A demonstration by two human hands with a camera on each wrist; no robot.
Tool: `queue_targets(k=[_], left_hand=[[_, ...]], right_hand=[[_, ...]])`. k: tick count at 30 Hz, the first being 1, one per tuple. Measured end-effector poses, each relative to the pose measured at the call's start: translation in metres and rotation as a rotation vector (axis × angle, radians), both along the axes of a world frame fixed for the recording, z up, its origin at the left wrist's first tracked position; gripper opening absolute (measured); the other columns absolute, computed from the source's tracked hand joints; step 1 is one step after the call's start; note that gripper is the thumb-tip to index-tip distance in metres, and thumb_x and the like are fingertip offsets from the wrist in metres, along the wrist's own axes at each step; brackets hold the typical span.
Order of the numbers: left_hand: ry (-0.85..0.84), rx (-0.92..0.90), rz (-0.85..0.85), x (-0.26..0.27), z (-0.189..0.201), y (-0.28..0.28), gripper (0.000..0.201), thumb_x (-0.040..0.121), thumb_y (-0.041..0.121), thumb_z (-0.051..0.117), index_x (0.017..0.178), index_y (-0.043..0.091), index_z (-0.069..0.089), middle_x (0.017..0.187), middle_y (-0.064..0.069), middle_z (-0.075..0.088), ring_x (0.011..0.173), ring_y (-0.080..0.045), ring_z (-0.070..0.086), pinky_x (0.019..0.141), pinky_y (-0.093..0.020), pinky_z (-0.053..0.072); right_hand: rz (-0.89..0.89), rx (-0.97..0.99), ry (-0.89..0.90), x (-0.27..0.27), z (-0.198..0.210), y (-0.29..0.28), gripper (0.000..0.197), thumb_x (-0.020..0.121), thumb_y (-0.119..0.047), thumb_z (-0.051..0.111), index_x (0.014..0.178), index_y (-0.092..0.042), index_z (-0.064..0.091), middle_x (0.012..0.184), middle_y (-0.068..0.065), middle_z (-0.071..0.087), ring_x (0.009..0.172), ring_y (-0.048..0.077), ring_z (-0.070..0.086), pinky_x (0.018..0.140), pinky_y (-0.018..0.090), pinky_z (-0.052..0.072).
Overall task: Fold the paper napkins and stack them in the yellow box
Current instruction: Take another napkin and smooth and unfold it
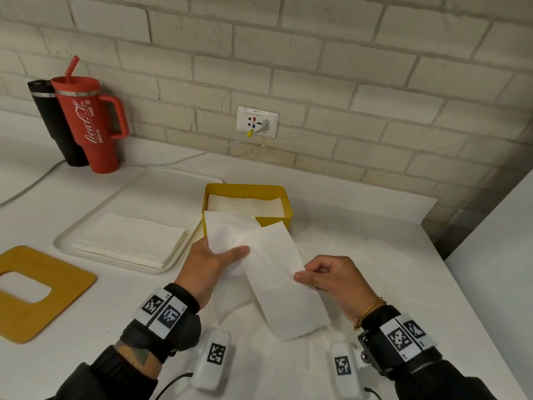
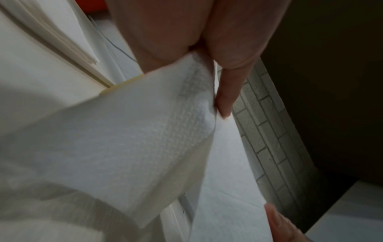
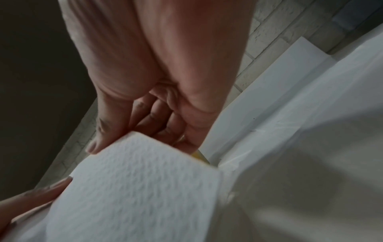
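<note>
A white paper napkin (image 1: pixel 271 272) hangs above the counter (image 1: pixel 375 255) at centre frame, partly folded. The left hand (image 1: pixel 207 264) pinches its upper left part between thumb and fingers (image 2: pixel 225 91); the right hand (image 1: pixel 328 277) pinches its right edge, fingers curled. Just behind, the yellow box (image 1: pixel 248 189) holds folded napkins lying flat. At left centre, a white tray (image 1: pixel 86 223) carries a stack of unfolded napkins (image 1: pixel 129 241).

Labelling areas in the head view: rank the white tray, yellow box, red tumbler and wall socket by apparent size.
1. white tray
2. red tumbler and yellow box: too alike to rank, the box partly hidden by the napkin
3. wall socket
</note>
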State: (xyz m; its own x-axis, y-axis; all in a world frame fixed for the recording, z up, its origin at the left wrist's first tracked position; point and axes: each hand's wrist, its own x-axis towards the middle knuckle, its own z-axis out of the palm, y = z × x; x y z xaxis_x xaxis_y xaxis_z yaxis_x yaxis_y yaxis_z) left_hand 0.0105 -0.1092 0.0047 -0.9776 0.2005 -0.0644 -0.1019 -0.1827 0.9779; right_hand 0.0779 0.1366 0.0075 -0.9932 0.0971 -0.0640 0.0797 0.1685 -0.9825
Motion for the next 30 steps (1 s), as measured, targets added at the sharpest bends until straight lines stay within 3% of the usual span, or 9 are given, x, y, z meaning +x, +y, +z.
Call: queue_targets(k=[3, 5, 7, 10, 13, 17, 20, 27, 30], left_hand=[[0.006, -0.007, -0.01, 0.0, 0.002, 0.0, 0.037, 0.081, 0.009, 0.081, 0.115, 0.019, 0.069, 0.106, -0.002, 0.078, 0.1, -0.025, 0.074, 0.086, -0.045, 0.059], [0.02, -0.011, -0.027, 0.0, 0.003, 0.001, 0.038, 0.081, 0.007, 0.08, 0.116, 0.019, 0.068, 0.107, -0.002, 0.078, 0.101, -0.025, 0.074, 0.087, -0.044, 0.059], [0.036, -0.025, -0.042, 0.0, 0.003, 0.004, 0.041, 0.081, 0.007, 0.081, 0.117, 0.02, 0.067, 0.108, -0.001, 0.077, 0.102, -0.025, 0.073, 0.089, -0.046, 0.059], [0.043, -0.03, -0.058, 0.001, 0.004, 0.006, 0.046, 0.081, 0.013, 0.081, 0.123, 0.021, 0.065, 0.114, -0.002, 0.076, 0.107, -0.026, 0.072, 0.094, -0.052, 0.057], [0.024, -0.002, -0.076, 0.001, 0.005, 0.004, 0.048, 0.08, 0.019, 0.084, 0.123, 0.022, 0.064, 0.115, -0.002, 0.075, 0.107, -0.027, 0.072, 0.096, -0.056, 0.056], [0.022, -0.032, -0.081, 0.002, 0.003, 0.003, 0.058, 0.072, 0.025, 0.09, 0.124, 0.02, 0.065, 0.114, -0.002, 0.076, 0.107, -0.028, 0.071, 0.093, -0.053, 0.057], [0.046, -0.069, -0.082, 0.003, 0.004, 0.003, 0.044, 0.08, 0.016, 0.083, 0.121, 0.017, 0.067, 0.11, -0.001, 0.077, 0.105, -0.025, 0.072, 0.087, -0.04, 0.06], [0.077, -0.089, -0.092, 0.005, 0.007, 0.003, 0.05, 0.078, 0.019, 0.083, 0.124, 0.017, 0.066, 0.113, -0.001, 0.076, 0.106, -0.023, 0.072, 0.091, -0.044, 0.059], [0.079, -0.058, -0.094, 0.007, 0.009, 0.004, 0.047, 0.079, 0.031, 0.078, 0.124, 0.02, 0.066, 0.114, 0.001, 0.076, 0.107, -0.022, 0.072, 0.092, -0.042, 0.059]], right_hand=[[0.044, 0.014, 0.006, 0.003, 0.003, -0.001, 0.014, 0.073, -0.025, 0.085, 0.069, -0.018, 0.074, 0.066, -0.002, 0.066, 0.063, 0.01, 0.059, 0.063, 0.019, 0.049], [0.098, 0.003, -0.011, 0.004, 0.008, -0.003, 0.01, 0.082, -0.026, 0.079, 0.082, -0.018, 0.074, 0.073, -0.006, 0.07, 0.066, 0.01, 0.063, 0.061, 0.016, 0.047], [0.107, -0.015, -0.025, 0.0, 0.012, -0.006, 0.014, 0.089, -0.023, 0.074, 0.099, -0.012, 0.074, 0.091, 0.0, 0.077, 0.08, 0.018, 0.072, 0.067, 0.023, 0.053], [0.022, 0.027, 0.025, -0.006, 0.013, -0.01, 0.044, 0.085, -0.042, 0.078, 0.084, 0.001, 0.066, 0.078, 0.011, 0.062, 0.073, 0.027, 0.056, 0.07, 0.036, 0.046], [0.015, -0.083, 0.009, -0.006, 0.011, -0.013, 0.07, 0.075, -0.06, 0.079, 0.093, 0.006, 0.064, 0.088, 0.017, 0.059, 0.081, 0.028, 0.053, 0.076, 0.043, 0.044], [0.041, -0.164, -0.021, -0.002, 0.011, -0.012, 0.032, 0.083, -0.033, 0.072, 0.096, -0.004, 0.074, 0.103, 0.013, 0.074, 0.095, 0.029, 0.068, 0.087, 0.043, 0.054], [0.031, -0.173, 0.003, -0.004, 0.015, -0.015, 0.036, 0.083, -0.027, 0.072, 0.111, -0.006, 0.072, 0.109, 0.012, 0.076, 0.101, 0.028, 0.072, 0.091, 0.043, 0.057], [-0.043, -0.139, 0.058, -0.004, 0.016, -0.017, 0.01, 0.091, -0.014, 0.07, 0.095, -0.006, 0.073, 0.089, 0.008, 0.077, 0.079, 0.017, 0.072, 0.07, 0.027, 0.057], [-0.051, -0.148, 0.038, -0.002, 0.015, -0.018, 0.014, 0.091, -0.011, 0.069, 0.102, -0.003, 0.072, 0.094, 0.01, 0.078, 0.083, 0.02, 0.074, 0.07, 0.025, 0.057]])
